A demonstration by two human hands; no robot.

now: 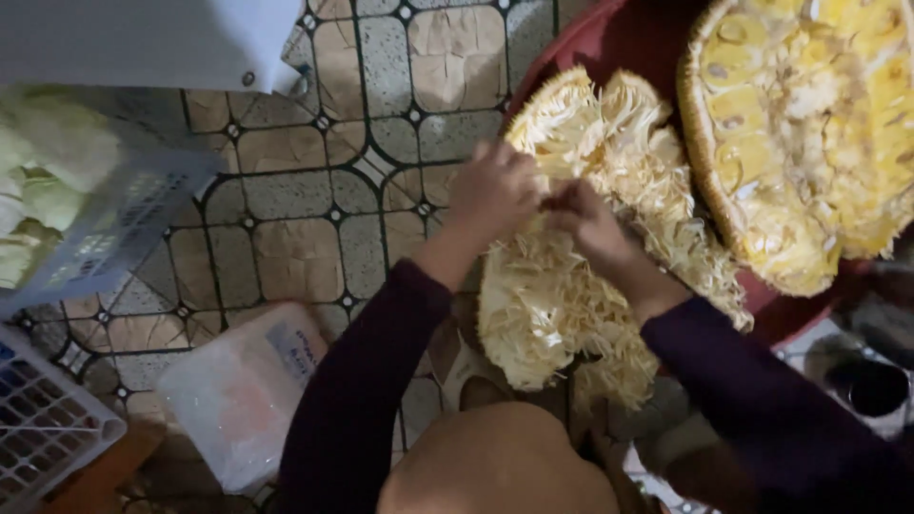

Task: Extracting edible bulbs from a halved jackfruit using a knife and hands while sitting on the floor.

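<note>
Starting nearest, a knee (495,462) fills the bottom edge, with a plastic bag (243,390) and a white crate (43,419) to its left on the tiled floor (295,257). Above the knee lies a stripped jackfruit piece (562,295), its long axis running from the knee up toward the red basin (609,38). Both hands, left (495,190) and right (586,219), pinch its pale fibres near the middle. Farther right sits a jackfruit half (800,124), yellow flesh facing up.
</note>
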